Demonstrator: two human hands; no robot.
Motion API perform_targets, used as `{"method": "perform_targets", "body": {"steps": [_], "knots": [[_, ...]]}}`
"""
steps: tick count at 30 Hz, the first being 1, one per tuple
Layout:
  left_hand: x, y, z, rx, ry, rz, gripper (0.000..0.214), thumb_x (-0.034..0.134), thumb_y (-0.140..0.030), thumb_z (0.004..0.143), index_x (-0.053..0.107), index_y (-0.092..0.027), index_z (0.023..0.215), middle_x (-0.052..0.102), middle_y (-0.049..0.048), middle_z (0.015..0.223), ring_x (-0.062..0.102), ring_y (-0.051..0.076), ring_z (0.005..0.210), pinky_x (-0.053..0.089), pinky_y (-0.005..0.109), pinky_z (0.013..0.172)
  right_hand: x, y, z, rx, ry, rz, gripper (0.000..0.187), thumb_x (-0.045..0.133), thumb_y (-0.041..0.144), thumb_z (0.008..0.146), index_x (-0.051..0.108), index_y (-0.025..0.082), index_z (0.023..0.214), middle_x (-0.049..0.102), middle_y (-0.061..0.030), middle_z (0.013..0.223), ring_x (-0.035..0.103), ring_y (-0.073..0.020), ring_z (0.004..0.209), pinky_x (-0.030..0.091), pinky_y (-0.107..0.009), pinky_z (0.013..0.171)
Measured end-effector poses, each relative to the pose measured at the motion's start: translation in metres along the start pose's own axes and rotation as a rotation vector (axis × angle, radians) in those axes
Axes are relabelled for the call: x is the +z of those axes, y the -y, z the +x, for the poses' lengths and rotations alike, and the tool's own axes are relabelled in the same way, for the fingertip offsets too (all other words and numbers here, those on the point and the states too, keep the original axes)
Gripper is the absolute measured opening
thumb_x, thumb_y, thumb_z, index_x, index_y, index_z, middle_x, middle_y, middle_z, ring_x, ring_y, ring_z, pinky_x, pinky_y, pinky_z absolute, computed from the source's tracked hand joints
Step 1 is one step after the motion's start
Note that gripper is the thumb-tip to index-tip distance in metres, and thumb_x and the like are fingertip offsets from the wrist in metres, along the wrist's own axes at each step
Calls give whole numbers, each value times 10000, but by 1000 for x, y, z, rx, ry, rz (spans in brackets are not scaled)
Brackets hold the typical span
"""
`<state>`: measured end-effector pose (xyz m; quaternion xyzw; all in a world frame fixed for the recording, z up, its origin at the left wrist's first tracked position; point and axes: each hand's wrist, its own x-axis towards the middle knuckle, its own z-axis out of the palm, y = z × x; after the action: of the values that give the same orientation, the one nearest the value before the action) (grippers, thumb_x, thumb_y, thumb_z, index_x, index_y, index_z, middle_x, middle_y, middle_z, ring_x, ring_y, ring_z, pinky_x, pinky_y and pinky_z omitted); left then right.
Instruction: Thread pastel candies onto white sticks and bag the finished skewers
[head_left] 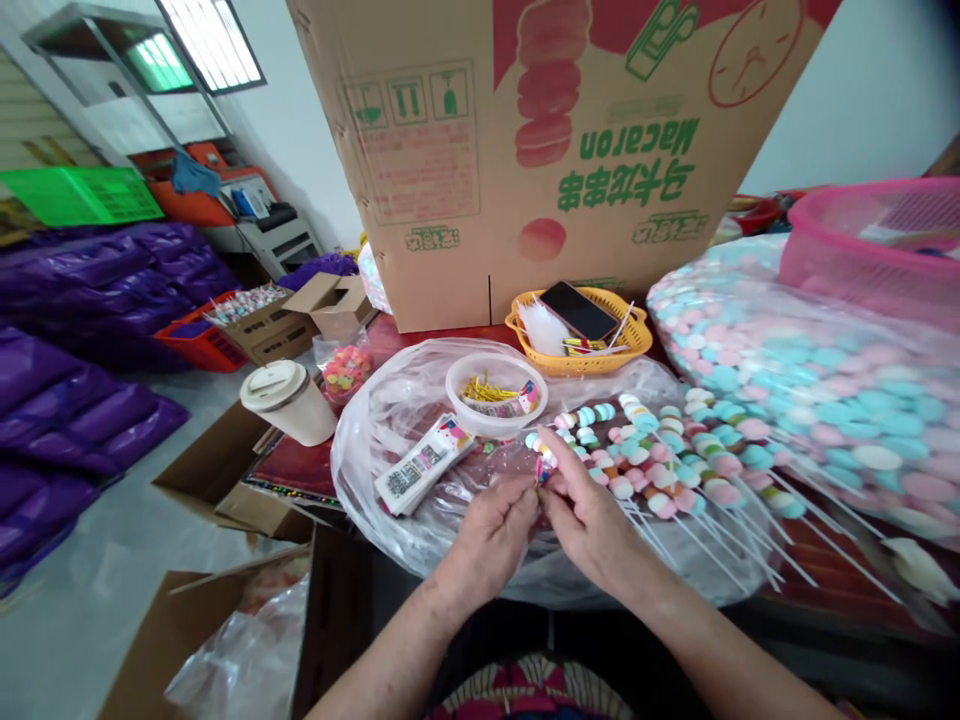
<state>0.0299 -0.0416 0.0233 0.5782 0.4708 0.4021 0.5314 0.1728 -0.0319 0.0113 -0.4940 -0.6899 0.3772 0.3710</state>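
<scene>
My left hand (491,525) and my right hand (589,515) meet over the table, fingers pinched together. Between them is a wrapped candy skewer (541,458), with pastel candies at its top and a bit of bright print lower down. The fingers hide its lower end, and I cannot make out whether a tie is there. Just beyond my hands sits a round white tub (455,398) with gold twist ties (486,390) and printed packets in it. A stack of printed wrappers (424,468) lies left of it. Candy skewers (664,460) are heaped to the right of my right hand.
A tall cardboard box (427,275) stands behind a yellow basket (626,355) holding a phone (579,310). On the right, a pink basket (847,240) rests by a large bag of pastel candies (847,400). A lidded cup (304,412) is near the table's left edge, above open cartons (150,640).
</scene>
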Motion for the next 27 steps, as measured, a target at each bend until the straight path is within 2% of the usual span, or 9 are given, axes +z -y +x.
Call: {"method": "perform_targets", "body": {"steps": [6,11,13,15,16,19,21,23,27], "knots": [[-5,5,1,2,210,-7,330,531,-436,854,627,-134,761,522,11,675,467,107,624,390,226,595,4,-4,-10,-171,-146,-199,624,387,132,817,292,126,1433,606,-1,627,547,-150,532,473,-277,549],[6,22,3,-241,22,-358,410,639,-542,738,635,-133,735,514,-19,594,395,39,396,310,180,391,9,-10,-19,-185,-356,-58,529,480,215,859,357,122,1365,583,27,615,551,-134,527,479,-251,549],[7,22,3,-301,13,-450,384,712,-499,686,638,-122,696,513,-28,547,394,31,374,296,163,369,3,-9,-22,-89,-284,69,336,525,254,852,534,142,1169,579,27,611,547,-121,527,465,-223,517],[5,20,4,-392,98,-537,350,788,-425,622,656,-109,698,562,-10,542,481,54,418,372,165,411,-10,-5,-22,-43,-87,116,130,544,264,851,623,162,836,576,17,600,539,-110,536,436,-202,493],[3,19,3,-458,180,-589,356,816,-400,588,660,-103,706,596,9,557,531,77,448,420,179,440,-18,-3,-22,-66,29,108,174,548,253,853,610,165,716,579,12,602,541,-107,552,429,-199,504],[0,18,2,-610,463,-748,406,855,-351,531,641,-99,766,673,64,628,625,151,504,514,242,482,-40,6,-19,-257,296,99,216,538,208,873,630,170,681,619,8,658,566,-98,612,436,-199,583],[2,20,0,-607,563,-829,452,846,-321,560,619,-122,897,687,58,641,638,161,498,526,243,469,-47,9,-17,-312,417,168,179,533,221,888,659,185,766,648,13,690,589,-98,642,446,-202,619],[5,20,-1,-559,533,-896,535,823,-287,612,568,-162,1066,686,35,643,642,153,499,529,228,470,-46,8,-17,-237,426,243,174,539,264,890,645,190,773,654,21,681,596,-100,642,450,-206,616],[11,17,-2,-504,347,-914,605,781,-257,683,481,-218,1208,674,9,615,638,142,493,519,205,453,-32,2,-22,4,267,372,257,517,352,897,534,196,693,630,26,642,576,-102,566,440,-215,533]]}}
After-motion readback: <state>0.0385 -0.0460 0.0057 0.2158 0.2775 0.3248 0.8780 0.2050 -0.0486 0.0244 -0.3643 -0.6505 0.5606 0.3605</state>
